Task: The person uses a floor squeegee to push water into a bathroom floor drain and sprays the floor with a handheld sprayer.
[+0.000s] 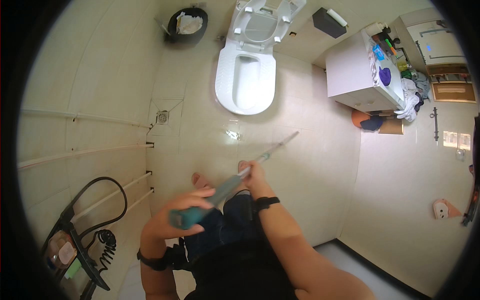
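A long pole point(227, 188) with a thick teal grip and a thin metallic shaft slants across in front of my body. My left hand point(179, 203) is around the grip at its near, teal end, with the fingers spread along it. Further down, my right hand point(256, 177) is closed around the pale shaft. The thin far end points away to the right over the tiled floor point(300, 165), blurred, and no head shows on it. Whether that tip touches the floor I cannot tell. My feet in pink slippers point(200, 180) are below the pole.
A white squat toilet point(221, 80) with raised seat stands ahead. A black waste bin point(173, 28) is left of it, near a floor drain point(162, 117). Pipes point(112, 150) and a black shelf with hose point(88, 255) line the left wall. A cluttered white cabinet point(348, 69) stands right.
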Demonstrator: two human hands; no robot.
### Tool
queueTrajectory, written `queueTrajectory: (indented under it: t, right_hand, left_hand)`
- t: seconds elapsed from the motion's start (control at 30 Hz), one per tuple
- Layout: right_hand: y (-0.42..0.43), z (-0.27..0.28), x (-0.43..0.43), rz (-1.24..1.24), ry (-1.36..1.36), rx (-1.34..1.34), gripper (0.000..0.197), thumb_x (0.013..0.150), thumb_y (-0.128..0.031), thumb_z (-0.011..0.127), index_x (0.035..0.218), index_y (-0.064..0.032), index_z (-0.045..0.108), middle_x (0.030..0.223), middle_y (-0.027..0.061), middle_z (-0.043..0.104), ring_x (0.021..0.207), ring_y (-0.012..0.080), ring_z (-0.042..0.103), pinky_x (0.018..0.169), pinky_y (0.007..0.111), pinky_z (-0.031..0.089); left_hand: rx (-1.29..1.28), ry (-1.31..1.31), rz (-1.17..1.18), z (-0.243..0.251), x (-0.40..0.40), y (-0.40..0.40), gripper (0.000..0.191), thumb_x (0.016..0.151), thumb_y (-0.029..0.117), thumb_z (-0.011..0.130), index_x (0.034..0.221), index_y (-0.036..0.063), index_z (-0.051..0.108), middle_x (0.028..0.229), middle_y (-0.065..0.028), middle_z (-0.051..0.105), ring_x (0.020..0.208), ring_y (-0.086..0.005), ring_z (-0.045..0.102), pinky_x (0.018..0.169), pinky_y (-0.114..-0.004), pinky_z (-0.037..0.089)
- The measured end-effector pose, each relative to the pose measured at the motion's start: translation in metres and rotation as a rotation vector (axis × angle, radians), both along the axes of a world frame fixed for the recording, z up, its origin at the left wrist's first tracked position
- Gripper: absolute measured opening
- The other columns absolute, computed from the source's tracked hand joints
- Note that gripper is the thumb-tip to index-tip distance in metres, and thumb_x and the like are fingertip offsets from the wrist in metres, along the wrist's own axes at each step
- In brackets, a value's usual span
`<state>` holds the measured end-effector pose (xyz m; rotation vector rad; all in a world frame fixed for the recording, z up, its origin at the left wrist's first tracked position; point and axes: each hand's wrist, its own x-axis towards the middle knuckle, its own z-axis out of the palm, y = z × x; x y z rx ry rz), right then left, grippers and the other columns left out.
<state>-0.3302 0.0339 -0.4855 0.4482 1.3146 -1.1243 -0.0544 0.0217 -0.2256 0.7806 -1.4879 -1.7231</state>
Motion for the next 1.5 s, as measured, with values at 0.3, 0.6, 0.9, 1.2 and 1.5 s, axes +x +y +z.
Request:
queueTrajectory:
  t: [0.3,0.6,0.9,1.2,1.5]
  right_hand:
    - [-0.034,-0.032,-0.223,-0.187,0.148,0.061,0.012,0.077,-0.011,0.049,0.070,-0.0050,0.041,0.057,0.0060,0.044,0.045,0.0185,0.044,0.041,0.029,0.042]
    - [-0.185,-0.057,-0.335,0.301,0.455,0.143,0.004,0.073,-0.004,0.048,0.074,-0.0024,0.044,0.055,0.0063,0.041,0.042,0.0179,0.044,0.040,0.033,0.043]
    - [-0.275,-0.051,-0.268,1.217,0.765,0.167,0.031,0.077,-0.005,0.047,0.104,0.0090,0.040,0.074,0.0218,0.060,0.055,0.0293,0.063,0.046,0.038,0.051]
    - [-0.234,-0.029,-0.208,1.800,0.849,0.193,0.023,0.078,-0.013,0.051,0.098,-0.0020,0.054,0.089,0.0137,0.063,0.079,0.0270,0.064,0.066,0.040,0.047]
    - [-0.093,-0.037,-0.144,2.584,1.158,-0.374,0.014,0.075,-0.017,0.057,0.076,-0.0167,0.070,0.079,0.0021,0.067,0.077,0.0227,0.064,0.062,0.039,0.041]
  left_hand:
    - [0.642,-0.252,-0.594,-0.013,-0.198,-0.073,0.050,0.089,0.032,0.050,0.128,0.0014,0.041,0.098,-0.0046,0.057,0.091,-0.0125,0.049,0.081,-0.024,0.040]
    - [0.020,-1.330,-0.550,-0.037,-0.406,-0.104,0.078,0.075,0.029,0.064,0.135,-0.0001,0.022,0.093,-0.0202,0.055,0.071,-0.0377,0.059,0.063,-0.044,0.049]
    - [0.425,-1.113,-0.187,-0.074,-0.418,-0.082,0.078,0.078,0.016,0.052,0.139,0.0042,0.005,0.103,-0.0296,0.051,0.080,-0.0442,0.056,0.071,-0.049,0.046]
    - [0.567,-0.959,-0.175,-0.035,-0.344,-0.053,0.080,0.073,0.014,0.056,0.137,0.0034,0.009,0.095,-0.0292,0.056,0.086,-0.0441,0.055,0.074,-0.045,0.045]
    - [0.586,-1.097,-0.382,0.014,-0.258,0.034,0.079,0.072,0.012,0.053,0.138,0.0030,0.011,0.090,-0.0296,0.056,0.082,-0.0432,0.056,0.070,-0.045,0.045]
